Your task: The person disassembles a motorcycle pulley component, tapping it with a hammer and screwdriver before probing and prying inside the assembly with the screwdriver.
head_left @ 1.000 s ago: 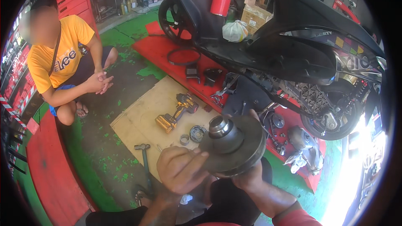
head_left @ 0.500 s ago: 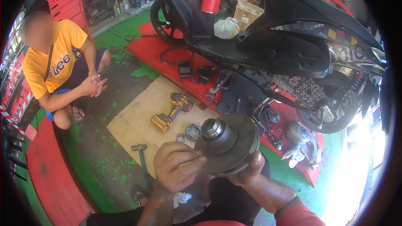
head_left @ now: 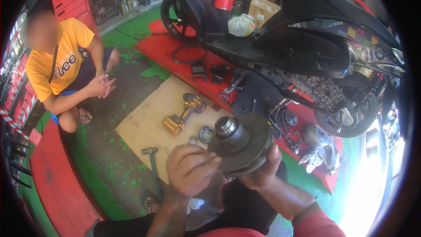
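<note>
My right hand (head_left: 262, 173) grips a dark metal scooter drive pulley (head_left: 254, 138) from below, its thumb up along the rim. The pulley is tilted, with its shiny central hub (head_left: 226, 127) pointing up and to the left. Close against the pulley's left edge is my left hand (head_left: 193, 169), fingers curled and thumb meeting the fingertips in a pinch. Whatever lies between those fingertips, if anything, is too small to make out. Beyond my hands, a round metal part (head_left: 205, 134) and a small ring (head_left: 193, 139) lie on a cardboard sheet (head_left: 144, 112).
A yellow and black cordless impact driver (head_left: 184, 113) and a hammer (head_left: 152, 162) lie ahead. Behind them a black scooter (head_left: 298, 57) stands over a red platform (head_left: 158, 46) with loose parts and a belt (head_left: 188, 55). A person in a yellow shirt (head_left: 70, 57) squats at left, hands clasped.
The whole view has shifted slightly. The pulley stays in my right hand, and my left hand keeps its pinch beside the rim.
</note>
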`<state>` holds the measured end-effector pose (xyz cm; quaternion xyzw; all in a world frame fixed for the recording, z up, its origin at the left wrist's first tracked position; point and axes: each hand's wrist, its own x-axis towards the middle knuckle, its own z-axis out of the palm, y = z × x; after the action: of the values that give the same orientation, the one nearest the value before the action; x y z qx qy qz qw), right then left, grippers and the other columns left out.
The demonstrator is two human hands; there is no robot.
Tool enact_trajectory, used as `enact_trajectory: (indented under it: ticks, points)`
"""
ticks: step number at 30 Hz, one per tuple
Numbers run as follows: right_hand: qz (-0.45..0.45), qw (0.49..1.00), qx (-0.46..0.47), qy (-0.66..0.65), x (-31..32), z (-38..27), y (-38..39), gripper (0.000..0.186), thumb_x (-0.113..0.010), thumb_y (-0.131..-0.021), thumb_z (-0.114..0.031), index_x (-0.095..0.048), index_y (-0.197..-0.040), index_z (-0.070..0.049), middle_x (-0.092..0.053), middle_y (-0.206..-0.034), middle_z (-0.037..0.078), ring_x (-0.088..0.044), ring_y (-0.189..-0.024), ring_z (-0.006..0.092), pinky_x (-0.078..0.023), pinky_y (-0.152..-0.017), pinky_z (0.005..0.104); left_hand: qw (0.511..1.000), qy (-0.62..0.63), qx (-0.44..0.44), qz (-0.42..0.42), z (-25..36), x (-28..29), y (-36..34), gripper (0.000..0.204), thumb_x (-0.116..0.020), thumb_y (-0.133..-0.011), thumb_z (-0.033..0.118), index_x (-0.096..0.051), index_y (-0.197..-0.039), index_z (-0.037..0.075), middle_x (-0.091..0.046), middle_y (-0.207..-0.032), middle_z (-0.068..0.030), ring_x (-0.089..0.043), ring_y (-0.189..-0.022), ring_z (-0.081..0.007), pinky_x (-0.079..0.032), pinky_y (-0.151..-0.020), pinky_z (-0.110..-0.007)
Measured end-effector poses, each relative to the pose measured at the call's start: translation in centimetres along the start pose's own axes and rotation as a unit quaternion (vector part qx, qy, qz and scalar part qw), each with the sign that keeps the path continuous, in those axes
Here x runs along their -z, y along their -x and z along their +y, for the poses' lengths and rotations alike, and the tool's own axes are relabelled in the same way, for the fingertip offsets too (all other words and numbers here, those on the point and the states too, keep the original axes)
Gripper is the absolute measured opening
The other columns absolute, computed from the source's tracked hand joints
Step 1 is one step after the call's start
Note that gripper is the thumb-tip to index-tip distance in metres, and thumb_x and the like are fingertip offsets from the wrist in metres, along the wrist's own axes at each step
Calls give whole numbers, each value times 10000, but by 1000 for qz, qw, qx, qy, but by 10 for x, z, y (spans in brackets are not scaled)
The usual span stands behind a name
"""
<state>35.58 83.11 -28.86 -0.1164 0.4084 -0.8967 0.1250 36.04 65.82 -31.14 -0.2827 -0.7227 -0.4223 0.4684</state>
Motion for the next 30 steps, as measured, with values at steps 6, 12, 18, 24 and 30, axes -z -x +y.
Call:
enact_trajectory:
  ticks: [6,12,18,24,30]
  points:
    - [9,999,-44,-17,1,1,-2,1014,-567,-847,-801,-379,-1545,-90,-499,-1494,190,-525,-1347,339,-439,-1104,498,1000,6,17,-9,5,0,-3,186,-804,-756,50,-745,-931,63,-687,-891,-25,-644,-817,-213,-532,-728,-346]
    - [13,994,-109,-18,-16,-7,-6,1029,-578,-847,-812,-377,-1549,-87,-493,-1497,198,-522,-1347,339,-433,-1103,495,999,-34,28,-19,16,10,-10,138,-822,-795,64,-723,-890,49,-694,-862,-45,-649,-793,-226,-548,-730,-337]
    - [-75,984,-18,163,10,3,3,896,-661,-912,-656,-384,-1539,-78,-525,-1478,150,-536,-1310,298,-445,-1071,470,998,-32,45,-8,19,8,-5,147,-823,-805,96,-719,-895,44,-697,-868,-57,-651,-792,-228,-541,-722,-336]
    - [-35,993,25,113,-6,3,4,894,-696,-901,-604,-376,-1548,-78,-497,-1511,141,-509,-1345,299,-416,-1103,494,999,21,41,14,14,5,-5,134,-803,-809,103,-724,-901,47,-696,-877,-64,-650,-788,-229,-534,-711,-342]
    - [-23,999,-24,-16,-3,-5,4,969,-725,-845,-632,-350,-1547,-80,-497,-1480,165,-513,-1347,315,-405,-1130,490,997,-22,64,-23,-1,6,4,244,-803,-746,90,-758,-985,79,-712,-976,-26,-646,-842,-220,-523,-739,-337]
